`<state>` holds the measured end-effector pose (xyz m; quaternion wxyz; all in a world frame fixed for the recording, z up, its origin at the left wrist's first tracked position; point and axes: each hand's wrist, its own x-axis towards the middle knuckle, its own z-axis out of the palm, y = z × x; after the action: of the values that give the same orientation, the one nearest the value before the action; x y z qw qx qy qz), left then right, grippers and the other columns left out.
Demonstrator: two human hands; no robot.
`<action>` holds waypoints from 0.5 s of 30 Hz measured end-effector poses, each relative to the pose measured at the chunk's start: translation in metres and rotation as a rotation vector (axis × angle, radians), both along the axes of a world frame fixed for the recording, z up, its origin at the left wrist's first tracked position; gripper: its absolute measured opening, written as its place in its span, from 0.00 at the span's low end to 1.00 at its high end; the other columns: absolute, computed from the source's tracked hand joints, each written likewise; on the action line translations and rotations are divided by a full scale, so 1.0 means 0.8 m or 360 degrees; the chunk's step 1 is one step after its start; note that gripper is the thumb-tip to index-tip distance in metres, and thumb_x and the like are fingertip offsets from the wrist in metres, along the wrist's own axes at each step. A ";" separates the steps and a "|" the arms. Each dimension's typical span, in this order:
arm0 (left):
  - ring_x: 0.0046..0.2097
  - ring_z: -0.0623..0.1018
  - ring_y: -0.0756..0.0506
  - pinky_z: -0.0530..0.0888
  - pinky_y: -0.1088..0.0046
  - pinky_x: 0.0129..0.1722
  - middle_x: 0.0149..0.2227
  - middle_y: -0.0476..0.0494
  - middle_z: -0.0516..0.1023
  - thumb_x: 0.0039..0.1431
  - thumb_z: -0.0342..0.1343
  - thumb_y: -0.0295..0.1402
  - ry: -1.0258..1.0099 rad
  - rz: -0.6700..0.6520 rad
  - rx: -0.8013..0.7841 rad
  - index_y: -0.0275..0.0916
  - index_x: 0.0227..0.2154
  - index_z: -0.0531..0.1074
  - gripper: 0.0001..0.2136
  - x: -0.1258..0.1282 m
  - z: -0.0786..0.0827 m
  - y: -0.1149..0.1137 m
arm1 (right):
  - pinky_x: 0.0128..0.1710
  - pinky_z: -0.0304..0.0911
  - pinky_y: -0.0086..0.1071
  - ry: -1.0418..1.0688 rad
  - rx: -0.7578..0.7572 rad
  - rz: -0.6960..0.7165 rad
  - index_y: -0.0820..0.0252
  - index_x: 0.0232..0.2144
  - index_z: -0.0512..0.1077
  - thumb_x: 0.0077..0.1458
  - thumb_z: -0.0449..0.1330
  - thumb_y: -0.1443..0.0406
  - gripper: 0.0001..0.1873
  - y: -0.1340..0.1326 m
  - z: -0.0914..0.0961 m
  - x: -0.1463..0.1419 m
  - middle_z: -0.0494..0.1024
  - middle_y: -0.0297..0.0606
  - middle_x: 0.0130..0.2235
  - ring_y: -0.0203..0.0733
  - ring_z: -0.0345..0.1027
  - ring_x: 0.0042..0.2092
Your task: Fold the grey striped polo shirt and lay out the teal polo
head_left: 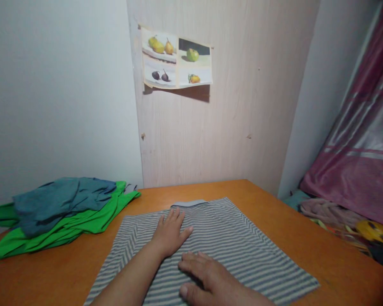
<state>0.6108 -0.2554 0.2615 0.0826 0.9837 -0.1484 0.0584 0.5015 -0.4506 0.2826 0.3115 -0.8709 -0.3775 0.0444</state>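
A grey-and-cream striped shirt (pixel 230 238) lies spread flat, its sides folded inward, with a plain grey collar (pixel 189 204) at the far edge. My left hand (pixel 170 233) rests on the cloth just below the collar, fingers spread and pointing away from me. Nearer to me, my right hand (pixel 207 272) is over the lower middle of the shirt, its thumb apart from the fingers. Neither hand grips anything. The shirt's near edge runs out of view at the bottom.
The shirt lies on an orange table (pixel 261 199). At the left is a heap of blue-grey clothing (pixel 70 195) and bright green clothing (pixel 92 221). A fruit picture (pixel 178 59) hangs on the wall behind. Right of the table are a pink curtain (pixel 351 178) and bundled cloth (pixel 325 212).
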 end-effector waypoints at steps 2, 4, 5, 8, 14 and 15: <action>0.72 0.47 0.34 0.47 0.43 0.67 0.72 0.36 0.49 0.64 0.39 0.60 0.0088 -0.0004 0.0017 0.39 0.68 0.56 0.38 -0.002 0.001 -0.001 | 0.64 0.56 0.39 -0.0034 0.0096 -0.0148 0.55 0.60 0.70 0.64 0.54 0.54 0.26 -0.009 0.010 0.003 0.70 0.41 0.63 0.46 0.62 0.64; 0.72 0.47 0.34 0.46 0.43 0.68 0.72 0.37 0.48 0.63 0.39 0.60 0.0119 0.0005 0.0022 0.40 0.69 0.55 0.39 -0.002 0.001 0.000 | 0.65 0.54 0.41 -0.0088 0.0076 -0.0332 0.58 0.62 0.68 0.64 0.53 0.53 0.28 -0.023 0.014 0.013 0.67 0.43 0.65 0.47 0.58 0.66; 0.72 0.47 0.34 0.46 0.43 0.68 0.72 0.38 0.48 0.63 0.39 0.61 0.0118 0.0011 0.0023 0.41 0.69 0.55 0.39 -0.001 0.001 0.000 | 0.67 0.51 0.43 -0.0121 0.0021 -0.0426 0.60 0.64 0.65 0.64 0.53 0.52 0.31 -0.032 0.012 0.020 0.64 0.45 0.67 0.49 0.55 0.68; 0.72 0.46 0.35 0.46 0.44 0.68 0.72 0.38 0.48 0.62 0.38 0.62 0.0105 0.0022 0.0026 0.41 0.69 0.55 0.40 0.001 -0.001 0.000 | 0.69 0.43 0.49 -0.0184 -0.0217 -0.0659 0.64 0.67 0.60 0.64 0.51 0.49 0.36 -0.071 -0.005 0.046 0.56 0.50 0.69 0.51 0.45 0.71; 0.72 0.47 0.35 0.46 0.44 0.68 0.72 0.38 0.48 0.63 0.38 0.61 0.0118 0.0024 0.0018 0.40 0.69 0.55 0.39 0.001 -0.002 -0.001 | 0.69 0.38 0.56 -0.0166 -0.0503 -0.0969 0.61 0.67 0.59 0.65 0.46 0.45 0.38 -0.159 -0.044 0.072 0.56 0.49 0.69 0.52 0.44 0.71; 0.72 0.47 0.34 0.46 0.43 0.68 0.72 0.38 0.48 0.63 0.38 0.61 0.0117 0.0024 0.0010 0.40 0.69 0.56 0.39 0.001 -0.002 -0.001 | 0.68 0.37 0.58 -0.0165 -0.0523 -0.1022 0.60 0.67 0.58 0.65 0.45 0.44 0.38 -0.170 -0.046 0.073 0.56 0.48 0.70 0.53 0.44 0.71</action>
<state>0.6119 -0.2564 0.2600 0.0845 0.9865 -0.1382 0.0223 0.5599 -0.5865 0.2458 0.1458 -0.9846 -0.0877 -0.0399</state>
